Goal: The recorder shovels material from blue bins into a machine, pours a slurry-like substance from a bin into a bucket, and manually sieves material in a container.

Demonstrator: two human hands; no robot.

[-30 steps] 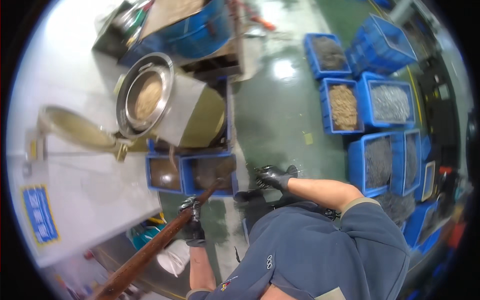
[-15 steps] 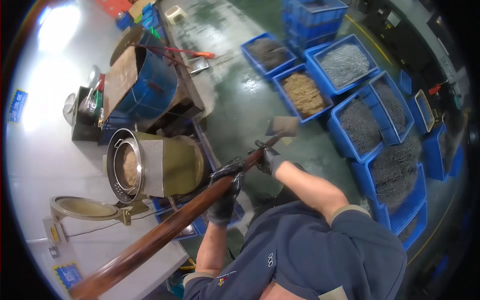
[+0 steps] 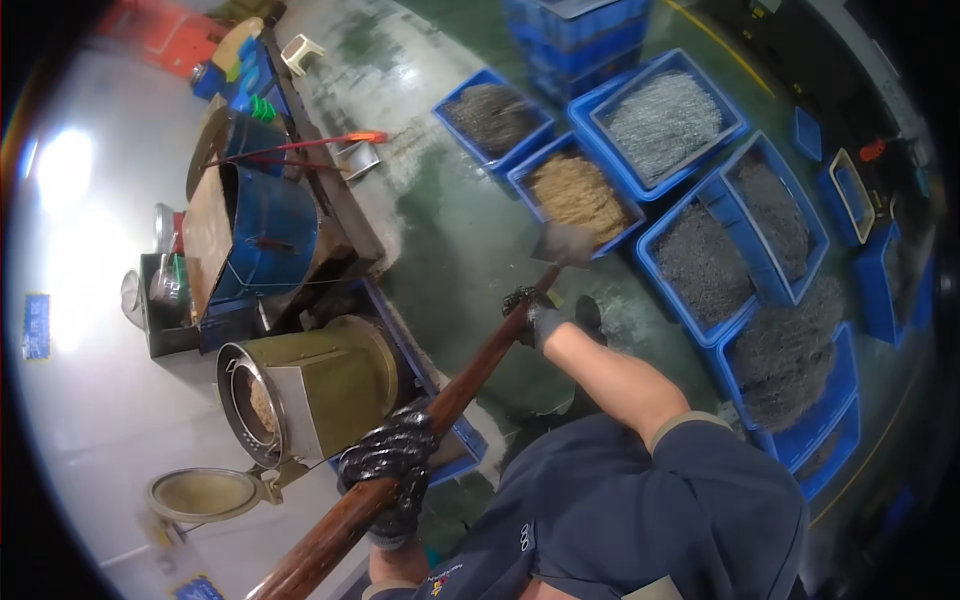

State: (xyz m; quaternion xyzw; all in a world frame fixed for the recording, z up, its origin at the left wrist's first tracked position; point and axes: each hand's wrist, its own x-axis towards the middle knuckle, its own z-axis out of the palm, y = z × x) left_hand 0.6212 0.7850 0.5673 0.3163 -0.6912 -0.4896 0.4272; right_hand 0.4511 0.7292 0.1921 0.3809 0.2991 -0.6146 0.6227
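Note:
A shovel with a long brown wooden handle (image 3: 468, 380) slants across in front of me, its near end running out of the picture at the lower left. My left hand (image 3: 388, 462), in a shiny black glove, is closed around the upper handle. Farther down, my right hand (image 3: 528, 312), gloved in black and grey, grips the shaft close to the blade. The flat metal shovel blade (image 3: 566, 245) is at the near edge of a blue crate (image 3: 622, 238) of tan, crumbly material (image 3: 583, 198). Whether it touches the crate I cannot tell.
Blue crates of dark shavings (image 3: 700, 258) and silvery shavings (image 3: 664, 126) stand to the right, with a crate stack (image 3: 585, 45) behind. At left are an olive drum machine (image 3: 345, 375) with a round mouth, a blue drum (image 3: 268, 235) and a red-ended rod (image 3: 365, 137).
The shovel blade has come nearer the tan material's crate. My left hand has shifted toward the lower left, and the handle's near end has left the picture. The view has turned slightly.

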